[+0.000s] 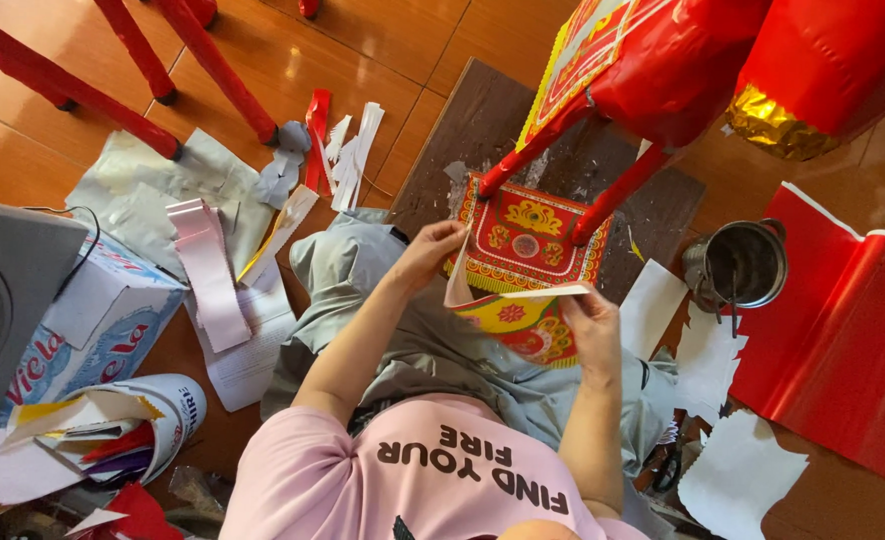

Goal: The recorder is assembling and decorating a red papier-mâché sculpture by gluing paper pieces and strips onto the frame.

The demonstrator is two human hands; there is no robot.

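- left hand (431,252) fingers pinch left edge of folded red-and-yellow patterned paper sheet (523,262), held over lap
- right hand (593,327) fingers grip its lower right edge
- metal tin cup (738,265) on wooden floor (363,40), near right

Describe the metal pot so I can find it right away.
Start at the big sheet of red paper on the floor at the right. Just left of its rolled edge stands the metal pot, round, open-topped, dark inside. It is the only shiny grey thing among red and white paper.
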